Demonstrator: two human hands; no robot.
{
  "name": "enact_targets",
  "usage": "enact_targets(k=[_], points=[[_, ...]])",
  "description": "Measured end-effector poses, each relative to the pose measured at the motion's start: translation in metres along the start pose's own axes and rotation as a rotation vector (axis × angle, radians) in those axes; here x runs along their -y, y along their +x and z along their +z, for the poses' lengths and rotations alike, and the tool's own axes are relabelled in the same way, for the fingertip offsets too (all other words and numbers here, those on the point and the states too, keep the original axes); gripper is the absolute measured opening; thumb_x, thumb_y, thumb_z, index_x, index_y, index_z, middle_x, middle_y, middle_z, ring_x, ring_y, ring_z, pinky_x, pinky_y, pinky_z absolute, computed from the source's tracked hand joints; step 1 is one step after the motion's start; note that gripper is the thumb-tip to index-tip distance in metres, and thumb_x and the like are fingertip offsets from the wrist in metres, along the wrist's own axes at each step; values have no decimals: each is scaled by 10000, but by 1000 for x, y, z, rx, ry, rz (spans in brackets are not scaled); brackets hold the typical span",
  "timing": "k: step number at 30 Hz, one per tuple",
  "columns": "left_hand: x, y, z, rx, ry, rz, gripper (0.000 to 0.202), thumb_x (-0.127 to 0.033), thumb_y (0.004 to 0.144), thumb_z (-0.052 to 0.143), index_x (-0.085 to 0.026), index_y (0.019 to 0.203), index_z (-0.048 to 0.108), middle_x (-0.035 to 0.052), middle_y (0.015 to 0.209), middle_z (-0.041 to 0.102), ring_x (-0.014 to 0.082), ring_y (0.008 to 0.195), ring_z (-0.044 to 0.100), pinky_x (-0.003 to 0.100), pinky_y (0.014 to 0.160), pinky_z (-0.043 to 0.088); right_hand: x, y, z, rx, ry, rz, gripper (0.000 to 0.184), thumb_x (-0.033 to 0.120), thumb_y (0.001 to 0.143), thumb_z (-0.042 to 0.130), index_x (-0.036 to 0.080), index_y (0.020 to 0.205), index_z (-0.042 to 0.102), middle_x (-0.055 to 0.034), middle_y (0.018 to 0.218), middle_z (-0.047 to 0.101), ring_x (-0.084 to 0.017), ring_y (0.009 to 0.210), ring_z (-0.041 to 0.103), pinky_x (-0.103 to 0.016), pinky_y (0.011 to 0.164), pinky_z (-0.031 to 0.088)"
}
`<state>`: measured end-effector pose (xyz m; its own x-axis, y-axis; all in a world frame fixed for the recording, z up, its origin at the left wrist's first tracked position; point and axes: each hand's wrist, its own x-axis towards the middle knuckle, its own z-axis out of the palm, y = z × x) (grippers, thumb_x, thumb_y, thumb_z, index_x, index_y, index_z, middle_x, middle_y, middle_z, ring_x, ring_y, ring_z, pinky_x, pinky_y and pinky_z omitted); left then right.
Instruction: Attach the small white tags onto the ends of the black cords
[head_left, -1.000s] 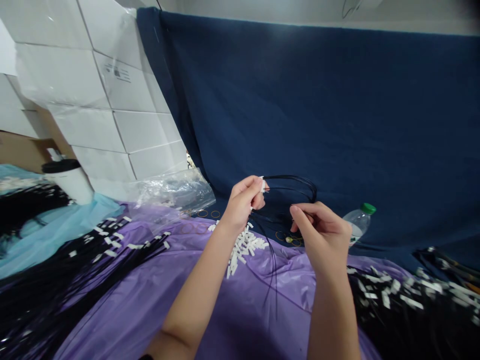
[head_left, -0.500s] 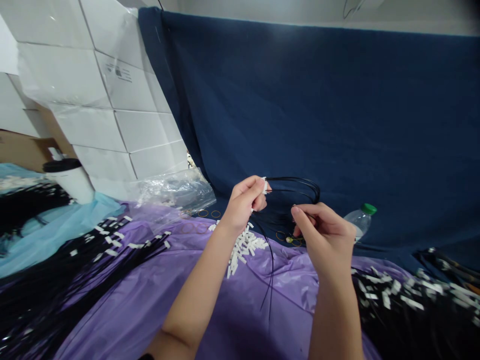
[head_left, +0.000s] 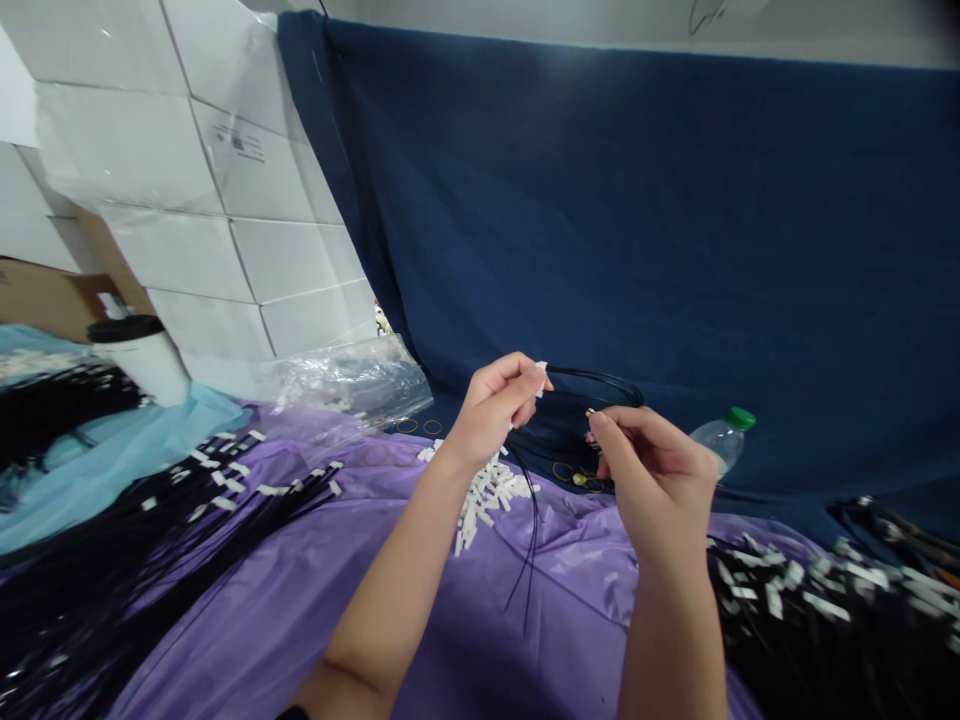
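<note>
My left hand [head_left: 495, 405] is closed in a pinch on a small white connector [head_left: 541, 369] at the end of thin black wires [head_left: 600, 381]. The wires loop to the right and down to my right hand [head_left: 649, 465], whose fingers are pinched on their other end. Loose wire ends hang down [head_left: 531, 540] over the purple plastic sheet [head_left: 315, 600]. A heap of small white connectors [head_left: 491, 495] lies just below my left hand.
Piles of black wires with white connectors lie left [head_left: 187, 500] and right [head_left: 810, 600]. Yellow rubber bands [head_left: 574, 472], a green-capped water bottle [head_left: 721, 440], a clear plastic bag [head_left: 352, 385], a white cup with black lid [head_left: 139, 355], white boxes [head_left: 187, 170] and a blue cloth backdrop [head_left: 675, 220] surround them.
My hands have drawn slightly closer together; the left hand's connector moved right toward the right fingertips, and the hanging wire ends swung a little left.
</note>
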<state>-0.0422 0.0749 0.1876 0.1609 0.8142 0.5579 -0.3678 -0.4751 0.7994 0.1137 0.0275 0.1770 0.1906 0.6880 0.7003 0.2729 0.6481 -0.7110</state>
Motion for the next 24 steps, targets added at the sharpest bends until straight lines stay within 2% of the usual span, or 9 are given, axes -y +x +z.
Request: enact_targets(k=[5, 11, 14, 24], points=[[-2, -2, 3, -1, 22, -33, 298, -439, 842, 631, -163, 734, 596, -80, 413, 359, 43, 390, 282, 235, 466, 211, 8, -2, -1, -16, -80, -13, 86, 265, 826, 668, 190, 851, 702, -15, 696, 637, -128, 579, 571, -261, 500, 439], [-1, -5, 11, 58, -100, -111, 295, -432, 834, 639, -161, 728, 591, -88, 410, 349, 34, 379, 261, 227, 475, 244, 13, -2, 4, -71, -194, -270, 35, 202, 833, 673, 226, 842, 698, -16, 766, 657, -135, 653, 603, -270, 562, 499], [-1, -6, 16, 64, -158, -142, 292, -428, 836, 632, -162, 724, 587, -95, 390, 337, 31, 368, 238, 222, 487, 274, 16, -2, 6, -90, -246, -336, 55, 179, 849, 655, 227, 833, 677, -9, 764, 655, -131, 652, 603, -265, 564, 497], [1, -6, 20, 68, -245, -212, 305, -436, 829, 632, -164, 705, 569, -96, 344, 339, 37, 347, 270, 226, 540, 385, 18, 0, 9, -63, -296, -373, 74, 170, 872, 622, 214, 817, 646, -1, 742, 631, -119, 621, 573, -256, 557, 473]])
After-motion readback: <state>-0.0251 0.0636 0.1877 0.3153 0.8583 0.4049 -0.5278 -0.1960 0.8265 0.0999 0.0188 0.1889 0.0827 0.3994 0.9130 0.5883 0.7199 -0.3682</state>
